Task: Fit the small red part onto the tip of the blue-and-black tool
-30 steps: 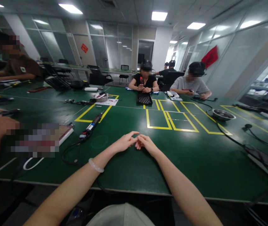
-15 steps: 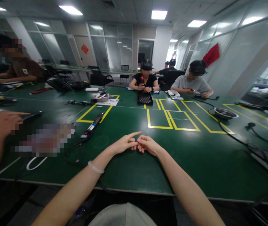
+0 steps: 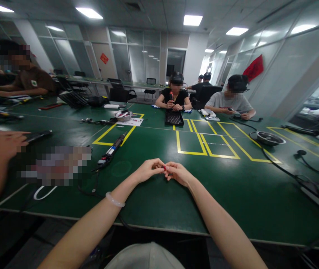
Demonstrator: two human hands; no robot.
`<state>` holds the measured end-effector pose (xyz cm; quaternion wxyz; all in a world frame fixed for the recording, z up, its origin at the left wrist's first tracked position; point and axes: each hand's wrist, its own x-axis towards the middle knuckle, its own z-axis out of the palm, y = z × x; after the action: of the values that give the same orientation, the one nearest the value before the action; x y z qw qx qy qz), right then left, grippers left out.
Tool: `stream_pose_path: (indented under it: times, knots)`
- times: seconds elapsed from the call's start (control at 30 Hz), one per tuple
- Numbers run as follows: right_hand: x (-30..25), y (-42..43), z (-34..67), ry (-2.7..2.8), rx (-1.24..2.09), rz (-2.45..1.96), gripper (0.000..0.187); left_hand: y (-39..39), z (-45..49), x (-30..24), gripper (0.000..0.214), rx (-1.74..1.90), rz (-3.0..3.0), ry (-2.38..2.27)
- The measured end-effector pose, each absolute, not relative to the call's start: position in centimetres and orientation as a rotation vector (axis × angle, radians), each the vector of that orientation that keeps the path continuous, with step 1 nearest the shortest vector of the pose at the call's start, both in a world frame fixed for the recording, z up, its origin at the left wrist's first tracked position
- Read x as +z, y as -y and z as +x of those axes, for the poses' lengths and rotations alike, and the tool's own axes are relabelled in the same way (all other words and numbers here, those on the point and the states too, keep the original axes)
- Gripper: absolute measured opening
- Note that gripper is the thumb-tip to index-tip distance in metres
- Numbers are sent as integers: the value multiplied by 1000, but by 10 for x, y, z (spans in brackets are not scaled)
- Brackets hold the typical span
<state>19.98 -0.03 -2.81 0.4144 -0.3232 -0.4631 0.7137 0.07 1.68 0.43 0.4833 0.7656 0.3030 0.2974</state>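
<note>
A small red piece (image 3: 164,167), too small to name, sits between the fingertips of my two hands above the green table (image 3: 153,209). My left hand (image 3: 149,170) pinches it from one side with thumb and forefinger, and a pale bangle rings that wrist. From the other side, my right hand (image 3: 178,173) has its thumb and fingers closed on the same piece, its lower fingers curled. Left of my hands, an electric screwdriver (image 3: 111,151) lies slantwise with its cable trailing toward the table's front edge.
Yellow tape outlines (image 3: 192,153) mark the table. A metal bowl (image 3: 270,138) and black cables stand at right. Across the table, a person works over a black tray (image 3: 174,118). At left, a co-worker's hand (image 3: 3,144) is near a dark device; another bowl (image 3: 123,116) sits farther back.
My left forefinger, stretched out before, has bent down onto the small red piece, which now shows between both hands' fingertips. The view has shifted slightly.
</note>
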Motion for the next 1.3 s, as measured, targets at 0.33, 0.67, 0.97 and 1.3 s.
stream_pose_path:
  times: [0.33,0.67,0.97,1.3]
  knots:
    - [-27,1,200,1145,1780,-793,37,-24,-15,15,44,707,1949,-806]
    - [-30,-1,198,1141,1744,-813,37,-54,-134,7,60,596,2299,-2212]
    - [-31,-1,197,1155,1725,-818,36,-51,-181,5,55,70,1915,-2420]
    - [-30,-1,195,1143,1711,-816,35,-39,-132,10,54,92,2117,-2478]
